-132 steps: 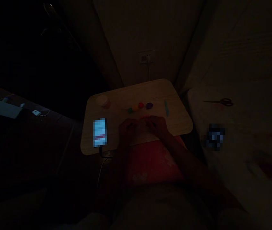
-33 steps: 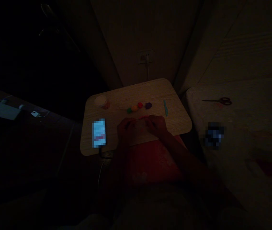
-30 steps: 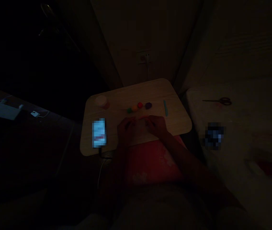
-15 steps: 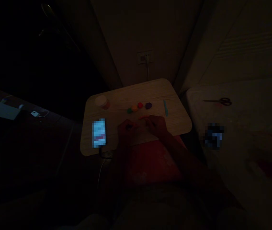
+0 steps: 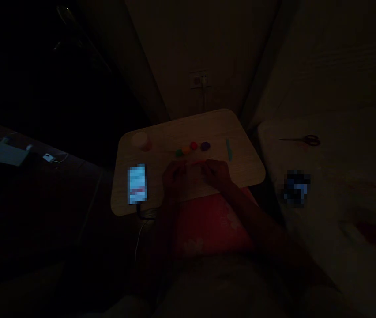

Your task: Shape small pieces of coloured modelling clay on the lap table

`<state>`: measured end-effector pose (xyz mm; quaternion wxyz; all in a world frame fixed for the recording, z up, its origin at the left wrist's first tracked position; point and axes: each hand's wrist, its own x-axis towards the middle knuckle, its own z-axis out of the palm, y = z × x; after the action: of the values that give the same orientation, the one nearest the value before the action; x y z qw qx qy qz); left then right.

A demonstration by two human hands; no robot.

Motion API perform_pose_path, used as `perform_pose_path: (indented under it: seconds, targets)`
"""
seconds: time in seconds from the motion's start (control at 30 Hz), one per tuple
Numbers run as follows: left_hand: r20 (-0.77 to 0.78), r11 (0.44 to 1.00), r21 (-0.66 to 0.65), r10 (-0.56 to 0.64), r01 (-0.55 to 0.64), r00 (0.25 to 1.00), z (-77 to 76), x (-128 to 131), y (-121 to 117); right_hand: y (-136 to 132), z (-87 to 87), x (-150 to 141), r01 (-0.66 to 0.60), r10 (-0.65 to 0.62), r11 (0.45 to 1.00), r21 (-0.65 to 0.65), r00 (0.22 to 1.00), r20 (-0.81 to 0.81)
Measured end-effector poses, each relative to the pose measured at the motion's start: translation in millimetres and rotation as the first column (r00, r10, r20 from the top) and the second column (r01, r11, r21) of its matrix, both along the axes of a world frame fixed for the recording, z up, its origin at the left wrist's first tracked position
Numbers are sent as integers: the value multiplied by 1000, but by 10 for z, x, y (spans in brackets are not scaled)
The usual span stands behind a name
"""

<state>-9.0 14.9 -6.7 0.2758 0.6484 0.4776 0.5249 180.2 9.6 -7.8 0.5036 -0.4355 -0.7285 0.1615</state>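
Left hand: above the near part of the small wooden table (image 5: 244, 170), fingers curled; the hand (image 5: 174, 173) is too dark to tell whether they grip anything.
Right hand: fingers of this hand (image 5: 217, 173) bent and closed on the right end of the thin red strip.
Thin red strip: this piece (image 5: 197, 162) lies between the two hands, in front of the coloured lumps.
Coloured lumps: green (image 5: 178, 153), orange (image 5: 186, 150) and red (image 5: 193, 145) in a slanting row, purple (image 5: 205, 146) just right of them.
Teal tool: flat on the table at the right (image 5: 229, 149).
Lidded tub: upright at the far left (image 5: 141, 141).
Phone: lit, nearer the left edge (image 5: 137, 184).
Scissors: on the pale surface to the right (image 5: 307, 140).
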Motion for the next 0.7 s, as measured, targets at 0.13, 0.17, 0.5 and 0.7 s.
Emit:
perform_pose_path:
  seconds: [0.13, 0.17, 0.5, 0.7]
  targets:
    - [43, 998, -61, 18, -15, 999, -9, 15, -10, -9, 16, -3, 4, -4, 1000, 11, 1000, -20]
    - [47, 998, -66, 14, -11, 999, -5, 17, -12, -10, 16, -2, 3, -3, 1000, 9, 1000, -20]
    - [11, 996, -91, -14, 15, 1000, 21, 10, -32, -3, 14, 3, 2, -2, 1000, -9, 1000, 0]
    - [-37, 992, -123, -23, 19, 999, 61, 9, -46, -9, 26, 3, 0, 0, 1000, -18, 1000, 2]
